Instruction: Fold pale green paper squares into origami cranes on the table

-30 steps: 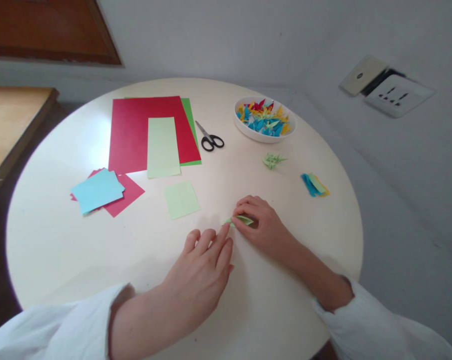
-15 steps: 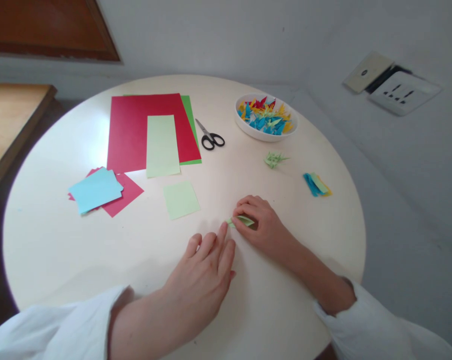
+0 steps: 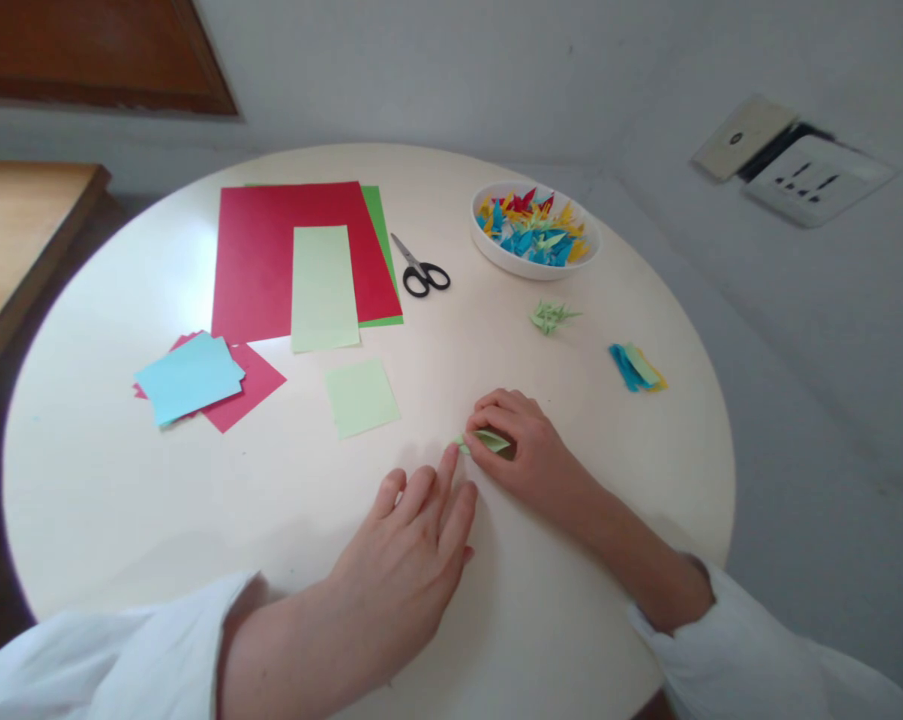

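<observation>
A small folded piece of light green paper (image 3: 494, 440) lies near the middle front of the white table. My right hand (image 3: 522, 445) pinches it between thumb and fingers from the right. From the left comes my left hand (image 3: 413, 540), fingers apart, with one fingertip touching the paper's left end. My right fingers hide part of the folds. A flat light green square sheet (image 3: 362, 398) rests to the left of the folded piece.
Behind stand a white bowl (image 3: 488, 245) of folded paper cranes, a light green folded bunch (image 3: 552, 317) and scissors (image 3: 421, 275). Large red sheets (image 3: 260, 260) carry a light green strip (image 3: 325, 290). Blue cards (image 3: 191, 380) lie left; folded slips (image 3: 635, 367) lie right.
The view has shifted very slightly. Both hands stay at the folded paper, and the fingers of my left hand have moved a little.
</observation>
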Tool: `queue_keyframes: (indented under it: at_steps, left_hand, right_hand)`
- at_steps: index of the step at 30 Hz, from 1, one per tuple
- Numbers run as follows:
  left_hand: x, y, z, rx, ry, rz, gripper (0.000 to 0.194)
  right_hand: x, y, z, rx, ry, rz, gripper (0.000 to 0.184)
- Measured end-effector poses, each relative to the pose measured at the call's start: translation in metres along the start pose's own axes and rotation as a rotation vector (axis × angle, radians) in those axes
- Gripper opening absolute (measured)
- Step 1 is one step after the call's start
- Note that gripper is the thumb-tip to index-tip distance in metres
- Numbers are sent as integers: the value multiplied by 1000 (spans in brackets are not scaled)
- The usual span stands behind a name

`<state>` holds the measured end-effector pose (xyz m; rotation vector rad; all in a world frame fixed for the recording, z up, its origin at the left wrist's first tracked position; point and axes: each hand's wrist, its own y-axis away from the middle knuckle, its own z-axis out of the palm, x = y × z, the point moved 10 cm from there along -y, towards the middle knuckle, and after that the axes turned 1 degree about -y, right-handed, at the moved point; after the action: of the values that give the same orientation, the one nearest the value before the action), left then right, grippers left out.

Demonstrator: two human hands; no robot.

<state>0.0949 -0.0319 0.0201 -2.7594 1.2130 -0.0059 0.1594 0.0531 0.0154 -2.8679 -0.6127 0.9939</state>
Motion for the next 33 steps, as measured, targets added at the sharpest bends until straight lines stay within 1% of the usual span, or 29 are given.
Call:
queue_keyframes:
  at_steps: [12,18,23,33]
  left_hand:
    - [-1,-2,4,-21,-9,3,37]
    - [2,0,3,-5,5,15,37]
    - [1,1,3,-4,0,-3,37]
    - [0,0,6,-41,-6,-13,38]
  right_hand:
    - [-1,0,0,4,-6,-7,11]
    - [0,0,0,14,-13,1,12]
    - [-1,0,-1,15,-3,-10,11]
    - [0,1,-1,17,-14,7,11]
